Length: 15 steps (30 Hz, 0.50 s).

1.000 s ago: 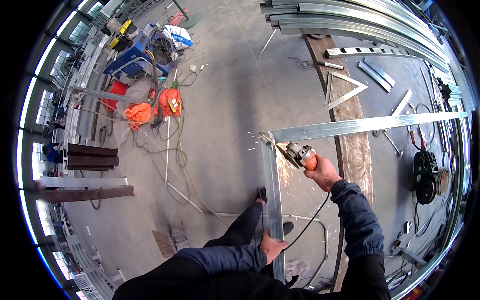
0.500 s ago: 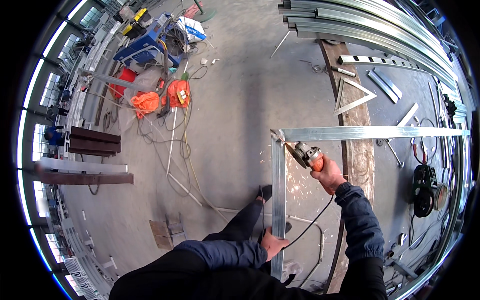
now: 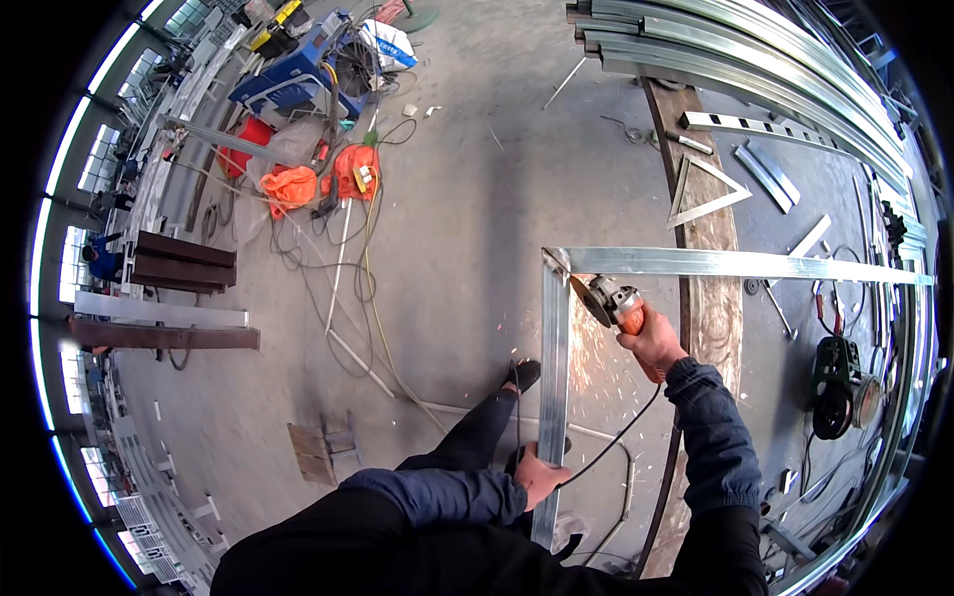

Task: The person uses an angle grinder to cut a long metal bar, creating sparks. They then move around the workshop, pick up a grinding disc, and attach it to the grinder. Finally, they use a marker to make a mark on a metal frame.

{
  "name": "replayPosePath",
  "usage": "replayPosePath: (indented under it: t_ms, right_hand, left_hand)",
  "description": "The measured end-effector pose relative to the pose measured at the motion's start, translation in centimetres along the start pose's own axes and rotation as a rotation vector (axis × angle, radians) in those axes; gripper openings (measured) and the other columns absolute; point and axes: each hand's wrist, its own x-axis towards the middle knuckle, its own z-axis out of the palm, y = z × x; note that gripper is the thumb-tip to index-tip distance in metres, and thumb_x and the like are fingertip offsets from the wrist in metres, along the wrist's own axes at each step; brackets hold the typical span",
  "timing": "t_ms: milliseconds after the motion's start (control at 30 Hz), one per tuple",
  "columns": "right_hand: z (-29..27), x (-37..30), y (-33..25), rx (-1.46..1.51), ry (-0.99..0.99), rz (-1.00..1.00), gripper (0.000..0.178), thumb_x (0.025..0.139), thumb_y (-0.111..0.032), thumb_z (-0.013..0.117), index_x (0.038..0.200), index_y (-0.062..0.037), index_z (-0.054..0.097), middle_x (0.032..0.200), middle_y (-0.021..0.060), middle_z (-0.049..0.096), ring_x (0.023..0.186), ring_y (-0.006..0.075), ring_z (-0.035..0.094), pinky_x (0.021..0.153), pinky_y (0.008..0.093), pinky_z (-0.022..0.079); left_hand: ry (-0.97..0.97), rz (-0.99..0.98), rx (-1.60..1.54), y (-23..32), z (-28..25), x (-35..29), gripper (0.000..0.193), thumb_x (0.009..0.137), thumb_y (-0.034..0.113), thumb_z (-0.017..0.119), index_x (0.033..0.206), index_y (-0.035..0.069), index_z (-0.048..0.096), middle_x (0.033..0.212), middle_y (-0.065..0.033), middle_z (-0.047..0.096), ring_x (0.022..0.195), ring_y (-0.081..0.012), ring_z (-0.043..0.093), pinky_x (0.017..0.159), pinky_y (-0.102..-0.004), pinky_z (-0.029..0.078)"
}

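My right hand (image 3: 656, 344) is wrapped round an orange and silver angle grinder (image 3: 614, 302). Its disc meets the inner corner of a galvanised steel frame (image 3: 556, 348), and sparks (image 3: 593, 363) spray down toward me. A dark cable trails from the grinder's rear past my other hand. Lower down, my left hand (image 3: 542, 478) grips the frame's near leg, fingers closed about the square tube. From the corner, the other leg of the frame runs right, across a wooden plank (image 3: 714, 328).
A metal triangle (image 3: 708, 191) lies on the plank. Steel tubes (image 3: 735, 60) are stacked at the far right, and a green-black machine (image 3: 837, 387) stands nearer. Cables (image 3: 368, 288) snake over the floor at left, near a blue machine (image 3: 298, 74) and orange bags (image 3: 289, 187).
The grinder stays at the corner while the spark spray grows denser. The view has shifted slightly, and the frame appears tilted a little. Both hands keep their grip.
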Motion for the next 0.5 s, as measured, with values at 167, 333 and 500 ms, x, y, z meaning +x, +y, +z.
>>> replayPosePath:
  t_ms: [167, 333, 500]
  right_hand:
    - [-0.1, -0.4, -0.7, 0.013, 0.009, -0.026, 0.058, 0.074, -0.028, 0.080, 0.119, 0.0022, 0.059, 0.099, 0.0246, 0.073, 0.094, 0.0414, 0.072, 0.086, 0.0446, 0.056]
    - [-0.1, -0.7, -0.7, 0.017, 0.015, -0.008, 0.057, 0.075, -0.027, 0.080, 0.119, 0.0025, 0.059, 0.101, 0.0245, 0.073, 0.096, 0.0406, 0.072, 0.088, 0.0439, 0.055]
    - [-0.2, -0.7, -1.3, -0.027, -0.004, 0.028, 0.059, 0.075, -0.028, 0.081, 0.120, 0.0022, 0.059, 0.104, 0.0248, 0.073, 0.099, 0.0404, 0.071, 0.090, 0.0437, 0.055]
  left_hand:
    - [0.024, 0.037, 0.026, -1.4, 0.2, 0.6, 0.069, 0.073, 0.015, 0.084, 0.130, -0.001, 0.048, 0.095, -0.0101, 0.067, 0.080, -0.0192, 0.065, 0.074, -0.0347, 0.053]
    - [-0.007, -0.054, -0.049, 0.2, -0.1, -0.2, 0.057, 0.072, 0.013, 0.082, 0.120, 0.000, 0.054, 0.096, -0.0118, 0.067, 0.086, -0.0237, 0.067, 0.078, -0.0365, 0.054]
    - [0.023, 0.094, -0.052, -2.0, 0.2, 0.7, 0.054, 0.072, 0.014, 0.081, 0.118, 0.001, 0.055, 0.092, -0.0107, 0.067, 0.082, -0.0236, 0.067, 0.076, -0.0373, 0.054]
